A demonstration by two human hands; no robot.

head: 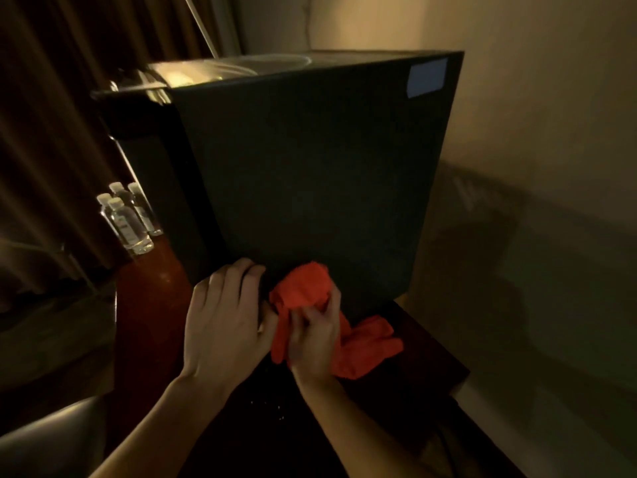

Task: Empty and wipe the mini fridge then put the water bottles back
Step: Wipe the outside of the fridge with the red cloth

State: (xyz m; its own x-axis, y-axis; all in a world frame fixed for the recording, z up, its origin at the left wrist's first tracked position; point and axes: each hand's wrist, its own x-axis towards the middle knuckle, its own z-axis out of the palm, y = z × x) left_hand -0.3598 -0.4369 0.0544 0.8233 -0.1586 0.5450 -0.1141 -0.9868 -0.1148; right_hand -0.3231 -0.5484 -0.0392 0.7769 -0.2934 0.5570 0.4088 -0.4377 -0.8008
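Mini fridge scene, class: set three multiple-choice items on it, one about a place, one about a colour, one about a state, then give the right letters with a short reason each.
1. Where do the water bottles stand?
A. on top of the mini fridge
B. on the wooden surface left of the mini fridge
C. in the person's left hand

2. What colour is the cloth?
A. orange-red
B. white
C. green

3. What is the right hand doing?
A. hanging idle
B. lifting a bottle
C. gripping the cloth

Answers:
1 B: the bottles are grouped left of the mini fridge, on the wooden surface.
2 A: the cloth shows bright orange-red against the dark fridge.
3 C: its fingers curl round the cloth, while the left hand holds the fridge's lower corner.
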